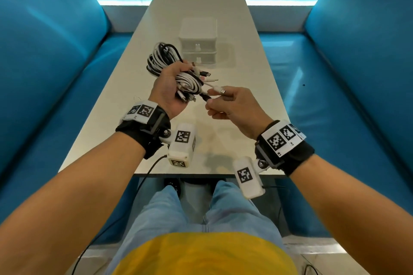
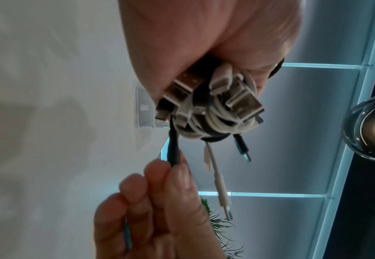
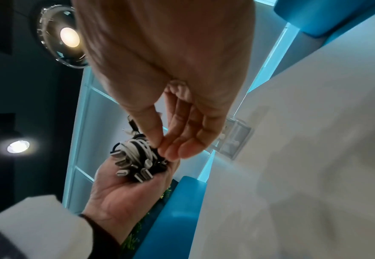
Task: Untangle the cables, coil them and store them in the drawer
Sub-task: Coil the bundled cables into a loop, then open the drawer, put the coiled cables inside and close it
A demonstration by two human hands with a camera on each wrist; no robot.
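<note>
Both hands meet above the counter (image 1: 250, 131), near the middle of the head view. We see our left hand (image 1: 169, 89) clenched round the cable bundle (image 1: 178, 69), a thick knot of white and black leads whose loops spill toward the upper left of the frame while the plug ends fan out to the right, toward the other hand. Our right hand (image 1: 232, 105) pinches one black cable end (image 1: 205, 98) between thumb and forefinger; a white plug (image 1: 218, 90) also lies against those fingers, though we cannot tell if it is gripped or only resting there.

The left wrist view shows the black lead (image 2: 172, 149) running straight from the bundle down to the pinching fingertips (image 2: 159, 168), short and fairly taut, with other plugs hanging free beside it.

The relation we judge to matter: the pinched lead's long axis points from the bundle, centre left, to the right hand, centre right. Drawing it out would likely mean pulling along that line, away from the left fist, which anchors the rest.

Further up the frame, beyond the bundle, stands the white drawer unit (image 1: 197, 41), its two drawers shut, nearer the left hand than the right.
</note>
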